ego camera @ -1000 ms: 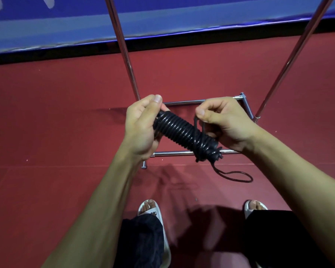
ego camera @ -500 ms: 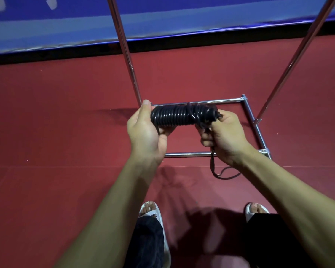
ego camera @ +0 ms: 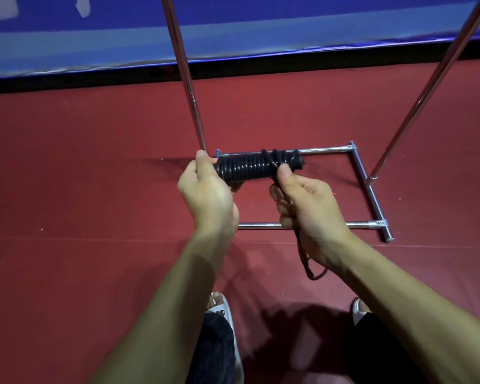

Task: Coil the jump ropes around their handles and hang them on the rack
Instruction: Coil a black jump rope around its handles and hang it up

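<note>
Nearest, on the near side of the rack's base frame (ego camera: 372, 195), two feet in white slides (ego camera: 225, 314) stand on the red floor (ego camera: 94, 162), with dark trouser legs over them. Both bare forearms reach forward from there across the frame's near bar.

A loose end of black cord (ego camera: 305, 261) hangs over that near bar and curls into a small loop below the right wrist. It runs up through the right hand (ego camera: 308, 206), whose fingers are curled round it, while thumb and forefinger pinch the cord just where it meets the bundle. The left hand (ego camera: 208, 195) is level with it, over the frame's left side. Its fingers are wrapped round the left end of the bundle and its thumb stands up along that end.

Between the two hands is the jump rope (ego camera: 250, 167) — a glossy black bundle wound in tight, even turns, with a few turns crossing over near its right end. It is held level above the frame's open middle and, from this angle, overlaps the frame's far bar. How high above the frame it sits cannot be told.

From the frame two chrome uprights rise out of the picture: one (ego camera: 186, 79) from the far left corner, the other (ego camera: 427, 87) from the right side bar. Beyond the frame the red floor ends at a dark strip below a blue wall mat (ego camera: 288, 23).
</note>
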The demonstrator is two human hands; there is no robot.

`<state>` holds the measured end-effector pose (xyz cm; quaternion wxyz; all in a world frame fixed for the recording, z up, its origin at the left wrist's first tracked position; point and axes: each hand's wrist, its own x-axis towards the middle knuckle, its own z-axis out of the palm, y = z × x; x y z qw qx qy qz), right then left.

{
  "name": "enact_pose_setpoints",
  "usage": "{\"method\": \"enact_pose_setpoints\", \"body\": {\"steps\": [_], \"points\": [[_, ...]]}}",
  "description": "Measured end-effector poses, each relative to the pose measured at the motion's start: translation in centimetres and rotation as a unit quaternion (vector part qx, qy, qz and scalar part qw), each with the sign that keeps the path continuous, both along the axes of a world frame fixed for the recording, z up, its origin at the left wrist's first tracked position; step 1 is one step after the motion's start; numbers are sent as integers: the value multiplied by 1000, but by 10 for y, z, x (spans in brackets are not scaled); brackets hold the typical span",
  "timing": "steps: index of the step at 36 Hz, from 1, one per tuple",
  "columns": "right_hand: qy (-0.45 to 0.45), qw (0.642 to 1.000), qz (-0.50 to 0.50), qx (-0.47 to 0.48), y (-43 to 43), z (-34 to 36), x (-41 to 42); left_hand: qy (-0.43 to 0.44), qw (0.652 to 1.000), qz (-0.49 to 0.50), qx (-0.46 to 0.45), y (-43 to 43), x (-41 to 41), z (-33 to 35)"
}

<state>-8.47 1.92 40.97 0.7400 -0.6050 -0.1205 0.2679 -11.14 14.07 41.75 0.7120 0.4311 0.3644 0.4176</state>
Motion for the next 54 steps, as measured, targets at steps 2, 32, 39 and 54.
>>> {"method": "enact_pose_setpoints", "body": {"steps": [2, 32, 39, 54], "points": [[17, 1000, 5, 21, -2, 4, -2, -4, 1000, 2, 12, -1, 0, 0], [-4, 979, 187, 75, -42, 5, 43, -18, 985, -100, 139, 19, -14, -9], [-276, 961, 19, -12, -49, 21, 62, 26, 976, -107, 191, 34, -21, -10], [-408, 911, 4, -66, -57, 41, 77, 36, 984, -126, 120, 29, -16, -11]]}}
